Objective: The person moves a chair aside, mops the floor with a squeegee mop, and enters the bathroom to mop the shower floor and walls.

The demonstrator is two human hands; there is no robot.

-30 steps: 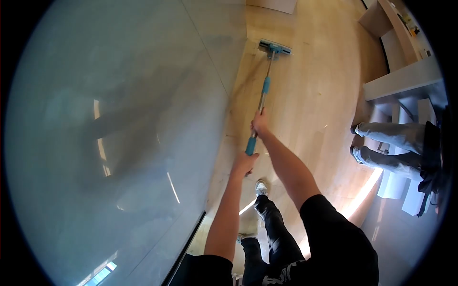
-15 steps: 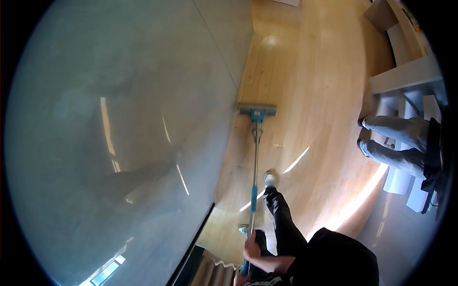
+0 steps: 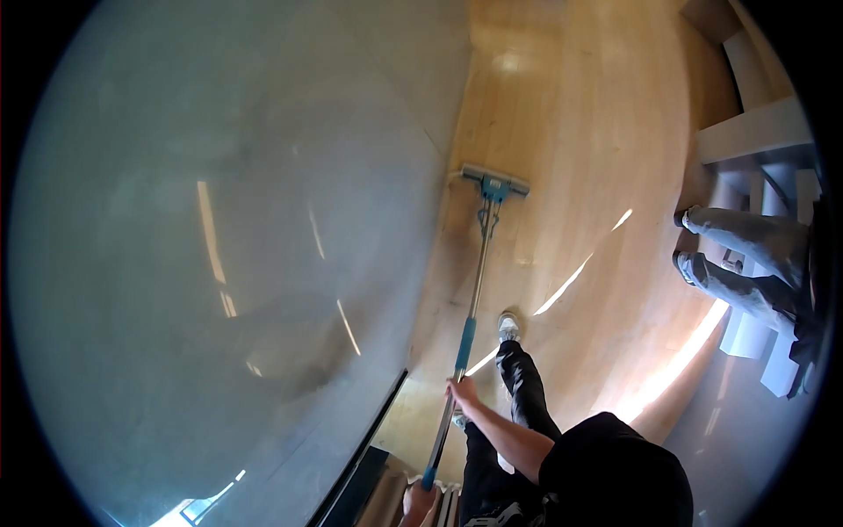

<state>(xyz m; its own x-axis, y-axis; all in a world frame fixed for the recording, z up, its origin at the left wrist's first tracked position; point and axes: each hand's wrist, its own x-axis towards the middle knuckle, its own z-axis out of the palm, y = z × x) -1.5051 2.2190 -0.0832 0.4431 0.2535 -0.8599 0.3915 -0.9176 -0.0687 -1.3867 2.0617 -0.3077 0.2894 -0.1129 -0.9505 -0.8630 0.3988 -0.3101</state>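
At left, the wall (image 3: 263, 132) bounds sideways travel. Your left hand (image 3: 420, 502) is wrapped around the lower end of the pole (image 3: 479, 272); your right hand (image 3: 463, 395) is closed around bare pole below the blue sleeve (image 3: 464, 345). The mop (image 3: 468, 332) slants away from you, its head (image 3: 496, 184) at the floor (image 3: 597, 158) just beside the wall. Expect a light, stiff pole; the sleeve should grip better than smooth metal. Your forward shoe (image 3: 508, 327) stands near the pole; another person's legs (image 3: 746, 237) are well apart, far right.
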